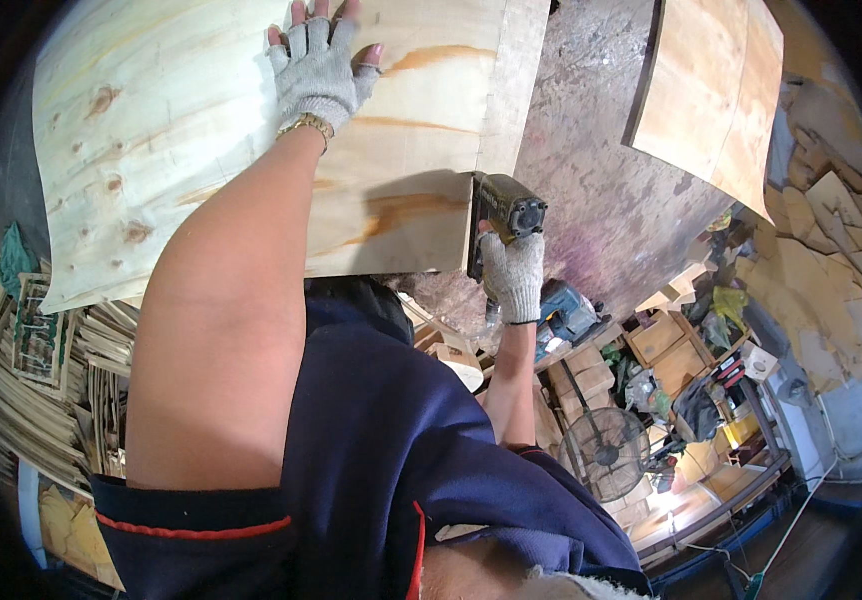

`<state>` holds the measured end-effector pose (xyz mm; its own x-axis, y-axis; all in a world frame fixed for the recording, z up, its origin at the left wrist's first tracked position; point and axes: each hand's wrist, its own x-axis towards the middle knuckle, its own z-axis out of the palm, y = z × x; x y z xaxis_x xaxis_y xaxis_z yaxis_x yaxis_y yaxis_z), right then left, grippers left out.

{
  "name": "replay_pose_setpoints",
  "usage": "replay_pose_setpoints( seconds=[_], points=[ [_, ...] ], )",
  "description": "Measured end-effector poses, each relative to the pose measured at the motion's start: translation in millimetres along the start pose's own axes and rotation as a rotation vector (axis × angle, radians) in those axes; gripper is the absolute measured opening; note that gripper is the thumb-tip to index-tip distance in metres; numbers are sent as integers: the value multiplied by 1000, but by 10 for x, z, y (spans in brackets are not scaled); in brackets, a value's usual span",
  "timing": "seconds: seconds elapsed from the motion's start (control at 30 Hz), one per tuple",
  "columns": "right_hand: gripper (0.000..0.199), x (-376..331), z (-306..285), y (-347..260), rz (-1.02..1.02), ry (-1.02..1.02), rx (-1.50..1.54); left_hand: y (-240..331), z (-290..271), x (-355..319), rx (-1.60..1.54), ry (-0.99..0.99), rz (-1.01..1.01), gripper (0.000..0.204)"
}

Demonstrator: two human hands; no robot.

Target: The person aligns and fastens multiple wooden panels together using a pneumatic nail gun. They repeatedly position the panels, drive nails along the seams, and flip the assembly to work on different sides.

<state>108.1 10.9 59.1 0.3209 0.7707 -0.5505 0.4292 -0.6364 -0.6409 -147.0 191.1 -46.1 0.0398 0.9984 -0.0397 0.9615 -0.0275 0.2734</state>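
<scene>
A large pale plywood sheet (181, 130) with brown grain marks lies across the work table (591, 110). My left hand (321, 75), in a grey fingerless glove, is spread flat on the sheet with the fingers pointing away from me. At the sheet's right near corner my right hand (513, 272), gloved the same way, is wrapped round the handle of a dark nail gun (511, 206). The long narrow side of the tool stands against the sheet's right edge. Its tip is hidden from view.
Another plywood sheet (701, 90) overhangs the table's right edge. Below the table stand a fan (606, 453), a blue power tool (569, 310) and wooden boxes (673, 350). Stacked thin wood strips (26, 420) fill the left side. Board scraps (821, 240) are heaped at the far right.
</scene>
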Motion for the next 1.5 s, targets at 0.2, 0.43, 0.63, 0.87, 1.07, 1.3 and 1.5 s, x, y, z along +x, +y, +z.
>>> replay_pose_setpoints(
  seconds=[0.2,0.43,0.63,0.87,1.07,1.3,1.5],
  points=[
    [35,-119,-42,-34,173,-56,-32,-10,0,-13,-11,8,4,75],
    [36,-299,-13,69,90,-16,-28,-13,35,-13,11,51,13,75],
    [39,-409,1,205,84,-22,-38,-21,26,-13,-24,49,17,75],
    [35,-562,-25,244,151,-51,-124,-43,58,-5,0,73,34,73],
    [37,-690,-3,349,77,-25,4,-75,137,-5,-34,136,62,72],
    [37,-847,-40,336,197,-64,-83,-97,217,8,-69,196,77,70],
    [36,-956,5,444,128,10,-140,-117,264,3,-102,243,97,69]
  ],
)
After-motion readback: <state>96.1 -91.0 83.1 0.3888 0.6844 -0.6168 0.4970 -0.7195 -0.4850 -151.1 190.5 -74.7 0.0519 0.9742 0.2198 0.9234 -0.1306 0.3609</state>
